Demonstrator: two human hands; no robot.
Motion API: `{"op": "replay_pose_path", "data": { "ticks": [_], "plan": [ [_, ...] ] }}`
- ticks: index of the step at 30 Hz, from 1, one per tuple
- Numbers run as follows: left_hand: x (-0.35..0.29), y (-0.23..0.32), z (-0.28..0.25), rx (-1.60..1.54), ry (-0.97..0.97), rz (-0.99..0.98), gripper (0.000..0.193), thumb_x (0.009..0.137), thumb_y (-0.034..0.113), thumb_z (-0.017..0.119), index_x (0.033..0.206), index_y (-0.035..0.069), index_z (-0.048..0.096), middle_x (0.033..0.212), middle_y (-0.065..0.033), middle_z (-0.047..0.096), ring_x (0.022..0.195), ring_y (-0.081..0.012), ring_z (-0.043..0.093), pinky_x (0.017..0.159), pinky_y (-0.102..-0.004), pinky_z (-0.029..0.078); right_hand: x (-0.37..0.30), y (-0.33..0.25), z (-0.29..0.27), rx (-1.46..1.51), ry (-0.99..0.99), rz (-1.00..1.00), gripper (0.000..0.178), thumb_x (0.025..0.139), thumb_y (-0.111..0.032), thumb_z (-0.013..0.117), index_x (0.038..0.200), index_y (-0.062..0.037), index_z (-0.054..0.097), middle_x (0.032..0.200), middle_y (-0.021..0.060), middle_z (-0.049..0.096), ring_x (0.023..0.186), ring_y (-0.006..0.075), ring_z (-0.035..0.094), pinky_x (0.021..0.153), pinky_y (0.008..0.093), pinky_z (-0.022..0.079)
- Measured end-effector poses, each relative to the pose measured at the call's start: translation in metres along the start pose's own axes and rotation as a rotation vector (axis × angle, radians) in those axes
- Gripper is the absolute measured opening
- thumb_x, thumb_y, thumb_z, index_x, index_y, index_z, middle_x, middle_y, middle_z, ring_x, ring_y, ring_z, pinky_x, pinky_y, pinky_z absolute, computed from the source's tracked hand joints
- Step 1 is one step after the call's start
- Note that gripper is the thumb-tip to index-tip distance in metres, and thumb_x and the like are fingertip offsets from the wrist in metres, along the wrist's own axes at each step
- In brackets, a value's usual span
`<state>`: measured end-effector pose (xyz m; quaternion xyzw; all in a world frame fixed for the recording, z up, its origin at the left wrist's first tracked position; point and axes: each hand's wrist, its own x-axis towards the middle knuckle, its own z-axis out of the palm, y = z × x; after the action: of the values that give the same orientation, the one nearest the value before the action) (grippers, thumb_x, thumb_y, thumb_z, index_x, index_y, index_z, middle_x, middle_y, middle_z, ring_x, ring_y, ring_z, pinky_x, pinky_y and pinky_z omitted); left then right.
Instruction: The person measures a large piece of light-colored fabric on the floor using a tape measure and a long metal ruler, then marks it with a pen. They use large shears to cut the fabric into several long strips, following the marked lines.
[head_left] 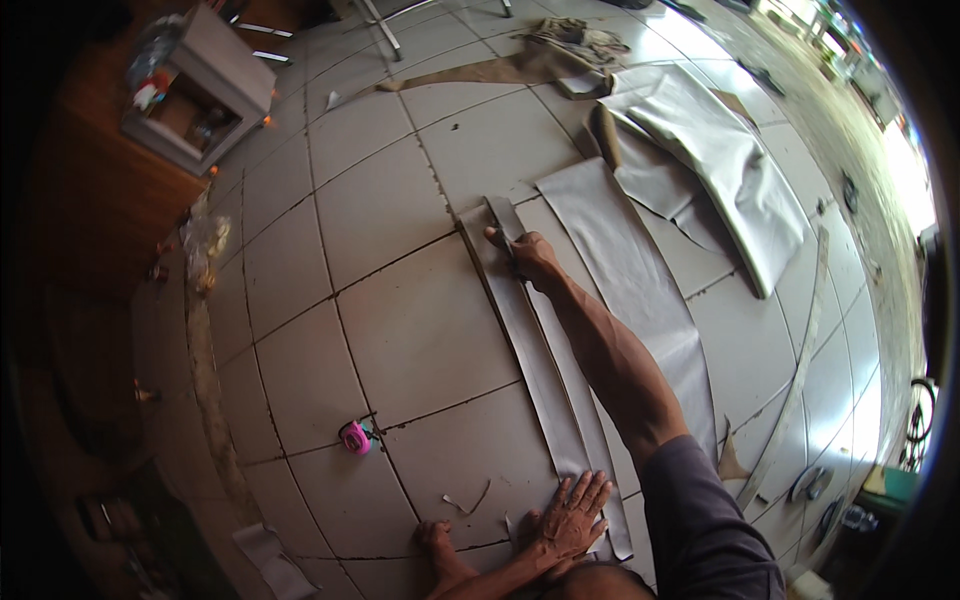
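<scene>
A long strip of grey, leather-like sheet (535,375) lies on the tiled floor, with a narrower grey strip (575,400) along its right side. My left hand (572,522) is spread flat on the near end of the strip, fingers apart. Stretched forward, my right hand (535,258) is closed around dark-handled scissors (506,243) at the far end; their blades are hard to make out. A wider grey panel (625,250) lies to the right, partly behind my right forearm. Beyond it is a large folded grey sheet (715,150) with a brown underside.
A pink tape measure (355,437) and a thin offcut (468,498) lie at left. My bare foot (436,537) rests near them. A small open cabinet (200,95) stands far left. A long narrow strip (800,370) and a brown scrap (733,455) lie at right.
</scene>
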<state>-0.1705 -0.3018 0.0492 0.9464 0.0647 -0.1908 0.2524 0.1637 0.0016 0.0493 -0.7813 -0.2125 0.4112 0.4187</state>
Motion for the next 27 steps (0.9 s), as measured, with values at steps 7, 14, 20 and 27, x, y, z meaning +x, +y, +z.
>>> {"op": "replay_pose_path", "data": {
  "ticks": [7,14,20,27],
  "plan": [
    [0.0,-0.011,-0.01,-0.302,0.331,0.064,0.074,0.1,0.042,0.057,0.162,0.009,0.032,0.168,-0.0174,0.028,0.153,-0.0379,0.028,0.121,-0.0596,0.027,-0.056,0.054,-0.068,-0.112,0.254,-0.145,0.071,0.085,-0.065,0.072,0.098,0.0041,0.061,0.085,0.0222,0.069,0.08,0.0324,0.068,0.072,0.0443,0.052],
    [0.031,-0.099,-0.064,-0.143,0.622,-0.1,0.064,0.099,0.03,0.061,0.152,-0.001,0.044,0.159,-0.0243,0.041,0.148,-0.0445,0.035,0.121,-0.0541,0.03,-0.235,0.19,-0.197,-0.447,0.911,0.087,0.04,0.089,-0.021,0.076,0.12,0.0022,0.065,0.112,0.0244,0.068,0.104,0.0397,0.066,0.092,0.0473,0.052],
    [0.1,-0.193,-0.122,0.094,0.703,-0.187,0.063,0.1,0.029,0.057,0.154,-0.001,0.041,0.16,-0.0272,0.038,0.149,-0.0449,0.033,0.122,-0.0553,0.029,-0.292,0.202,-0.101,-0.526,0.731,-0.292,0.044,0.088,-0.016,0.074,0.125,0.0025,0.06,0.112,0.0244,0.065,0.105,0.0436,0.061,0.095,0.0487,0.051],
    [0.163,-0.263,-0.184,0.249,0.415,-0.32,0.067,0.105,0.039,0.046,0.162,0.007,0.031,0.169,-0.0203,0.024,0.156,-0.039,0.022,0.124,-0.0587,0.022,-0.289,0.16,-0.001,-0.609,0.489,-0.261,0.026,0.09,-0.024,0.073,0.109,-0.0097,0.063,0.108,0.0133,0.067,0.1,0.0315,0.063,0.081,0.0436,0.048]
  ]
}}
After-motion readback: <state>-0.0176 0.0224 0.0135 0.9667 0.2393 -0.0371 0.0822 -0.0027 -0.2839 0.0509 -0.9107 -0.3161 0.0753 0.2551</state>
